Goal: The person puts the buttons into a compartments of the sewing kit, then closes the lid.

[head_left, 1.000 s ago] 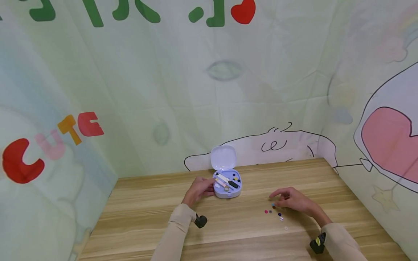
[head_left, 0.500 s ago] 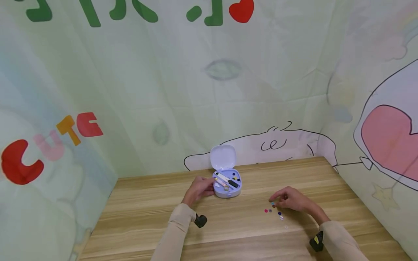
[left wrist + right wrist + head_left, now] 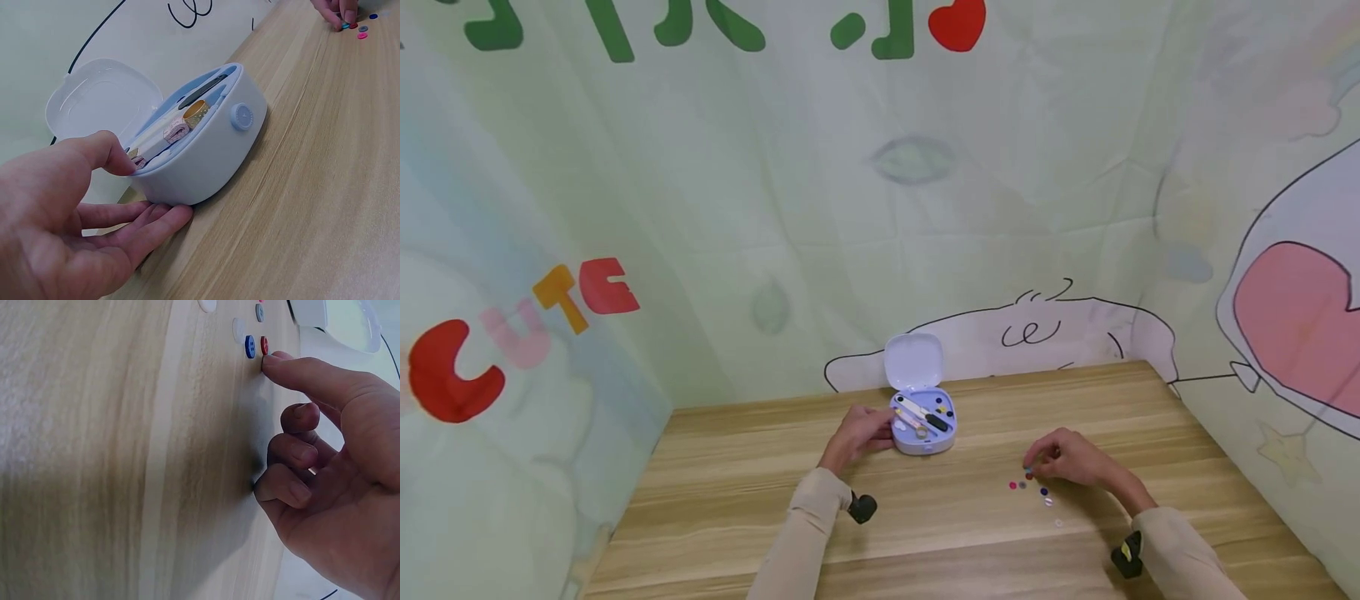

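Note:
My left hand (image 3: pixel 859 435) grips the left side of a small lilac-white sewing box (image 3: pixel 925 448). In the left wrist view its thumb (image 3: pixel 115 156) lies on the rim and the other fingers touch the lower wall. The box's lid stands raised; inside are a black-handled tool, a rolled tape measure (image 3: pixel 176 131), a gold thimble (image 3: pixel 195 113) and some buttons. My right hand (image 3: pixel 1071 457) is low over the table, thumb and index fingertip pinching a teal button (image 3: pixel 345 25). Right beside it lies a red button (image 3: pixel 264 345). The right hand's other fingers are curled.
Near the right hand several loose buttons lie on the wooden table (image 3: pixel 737 500): pink (image 3: pixel 1012 485), grey (image 3: pixel 1022 484), dark blue (image 3: pixel 1044 492) and pale ones (image 3: pixel 1058 522). A printed cloth backdrop (image 3: pixel 760 250) rises behind the table and on both sides.
The right index finger has drawn in toward the thumb and come down at the teal button. The left hand and the sewing box have stayed in place.

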The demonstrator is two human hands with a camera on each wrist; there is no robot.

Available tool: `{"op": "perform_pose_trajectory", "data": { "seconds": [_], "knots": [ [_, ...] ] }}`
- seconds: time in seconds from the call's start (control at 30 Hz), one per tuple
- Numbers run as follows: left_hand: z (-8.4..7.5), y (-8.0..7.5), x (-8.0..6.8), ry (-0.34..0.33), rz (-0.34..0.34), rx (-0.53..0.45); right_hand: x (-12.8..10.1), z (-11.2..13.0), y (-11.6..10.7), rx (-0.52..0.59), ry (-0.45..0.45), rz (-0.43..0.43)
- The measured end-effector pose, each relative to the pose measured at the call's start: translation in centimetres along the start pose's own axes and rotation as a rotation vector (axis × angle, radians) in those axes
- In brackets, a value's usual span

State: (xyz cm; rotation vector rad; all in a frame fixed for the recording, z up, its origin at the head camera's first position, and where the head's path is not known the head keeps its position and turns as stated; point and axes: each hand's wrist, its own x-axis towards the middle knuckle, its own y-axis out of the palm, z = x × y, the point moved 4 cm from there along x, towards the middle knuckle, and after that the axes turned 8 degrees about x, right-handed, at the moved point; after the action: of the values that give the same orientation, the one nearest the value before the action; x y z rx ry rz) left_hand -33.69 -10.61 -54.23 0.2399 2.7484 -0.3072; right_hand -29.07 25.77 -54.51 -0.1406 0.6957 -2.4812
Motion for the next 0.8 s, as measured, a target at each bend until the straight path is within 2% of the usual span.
{"op": "perform_pose_trajectory", "data": {
  "seconds": [0.37,0.6,0.8],
  "knots": [
    [0.22,-0.14,-0.38,0.025,-0.007,-0.026,-0.06,0.42,0.26,-0.049,-0.005,-0.002],
    [-0.07,0.40,-0.52,0.025,0.006,-0.040,-0.59,0.33,0.10,-0.076,-0.027,-0.027],
    [-0.08,0.24,-0.55,0.017,-0.008,-0.045,-0.35,0.18,0.02,-0.088,-0.013,-0.036]
  ]
}}
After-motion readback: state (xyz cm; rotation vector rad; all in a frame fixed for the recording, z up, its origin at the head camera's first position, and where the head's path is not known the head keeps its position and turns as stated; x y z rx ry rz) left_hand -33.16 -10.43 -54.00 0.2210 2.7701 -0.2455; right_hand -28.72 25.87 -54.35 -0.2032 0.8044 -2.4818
